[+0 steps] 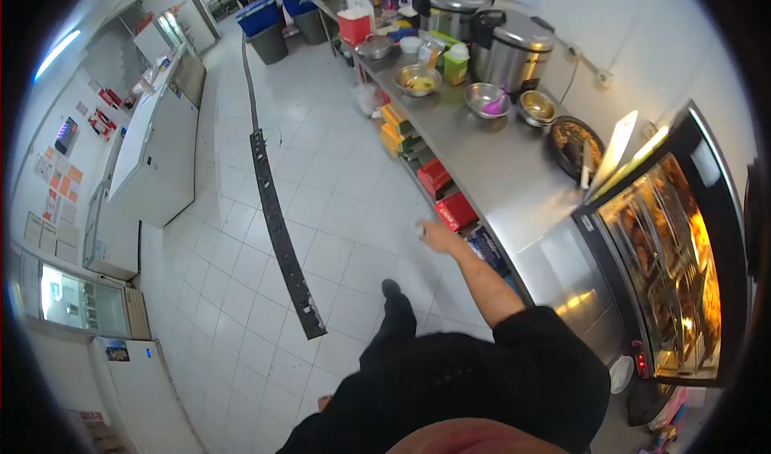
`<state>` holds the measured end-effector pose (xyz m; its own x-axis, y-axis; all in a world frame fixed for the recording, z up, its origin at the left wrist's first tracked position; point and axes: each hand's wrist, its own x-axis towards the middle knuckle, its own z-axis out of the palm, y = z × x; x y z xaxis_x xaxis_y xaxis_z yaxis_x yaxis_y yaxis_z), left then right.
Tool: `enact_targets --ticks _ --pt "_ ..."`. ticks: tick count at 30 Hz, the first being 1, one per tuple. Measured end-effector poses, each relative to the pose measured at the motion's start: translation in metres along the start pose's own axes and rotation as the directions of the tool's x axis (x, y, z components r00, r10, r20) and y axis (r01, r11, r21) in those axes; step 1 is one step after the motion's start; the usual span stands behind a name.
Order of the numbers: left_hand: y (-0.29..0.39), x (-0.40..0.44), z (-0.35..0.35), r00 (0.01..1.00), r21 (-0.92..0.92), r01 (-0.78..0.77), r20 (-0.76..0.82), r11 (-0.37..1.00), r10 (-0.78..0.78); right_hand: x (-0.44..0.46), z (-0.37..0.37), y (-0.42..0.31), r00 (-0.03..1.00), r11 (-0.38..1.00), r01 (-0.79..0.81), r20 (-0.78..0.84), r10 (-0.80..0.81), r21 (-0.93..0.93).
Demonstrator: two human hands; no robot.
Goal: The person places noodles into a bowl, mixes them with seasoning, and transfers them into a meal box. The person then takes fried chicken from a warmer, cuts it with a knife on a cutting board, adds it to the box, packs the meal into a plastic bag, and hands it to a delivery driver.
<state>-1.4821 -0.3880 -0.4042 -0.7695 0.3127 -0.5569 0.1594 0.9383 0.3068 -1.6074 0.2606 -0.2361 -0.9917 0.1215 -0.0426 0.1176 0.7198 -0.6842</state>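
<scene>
My right hand [438, 236] is held out over the tiled floor, beside the steel counter [514, 189] and near the red boxes [455, 210] on its lower shelf. Its fingers look curled, with a small pale patch at their tips; what they hold, if anything, I cannot make out. Only a sliver of my left hand [324, 402] shows past my dark clothing, its fingers hidden. One dark shoe [391, 288] is forward on the floor.
A long black strip [279, 233] lies along the floor. Metal bowls [487, 100], large cookers [514, 52] and a black pan [569, 139] stand on the counter. At right is a lit glass food warmer [666, 269]. White chest freezers [157, 161] line the left wall; grey bins [269, 46] stand far back.
</scene>
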Motion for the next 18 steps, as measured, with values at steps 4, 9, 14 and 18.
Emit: enact_targets --ticks 4,9,14,18 --pt "0.019 0.149 -0.109 0.972 0.277 -0.115 -0.167 0.954 0.166 0.148 -0.064 -0.017 0.895 0.987 -0.158 -0.422 0.143 -0.001" --pt "0.188 0.503 -0.265 0.954 -0.865 -0.255 -0.297 0.432 -0.03 0.305 -0.159 0.085 0.675 0.923 -0.378 -0.661 0.328 0.073" --pt "0.546 0.716 -0.421 0.932 -0.787 -0.307 -0.136 0.536 0.335 0.426 -0.234 0.183 0.668 0.828 -0.556 -0.555 0.496 0.072" --pt "0.732 0.819 -0.433 0.842 -0.675 -0.506 -0.249 0.537 0.479 0.489 -0.268 0.203 0.675 0.71 -0.703 -0.35 0.649 -0.039"
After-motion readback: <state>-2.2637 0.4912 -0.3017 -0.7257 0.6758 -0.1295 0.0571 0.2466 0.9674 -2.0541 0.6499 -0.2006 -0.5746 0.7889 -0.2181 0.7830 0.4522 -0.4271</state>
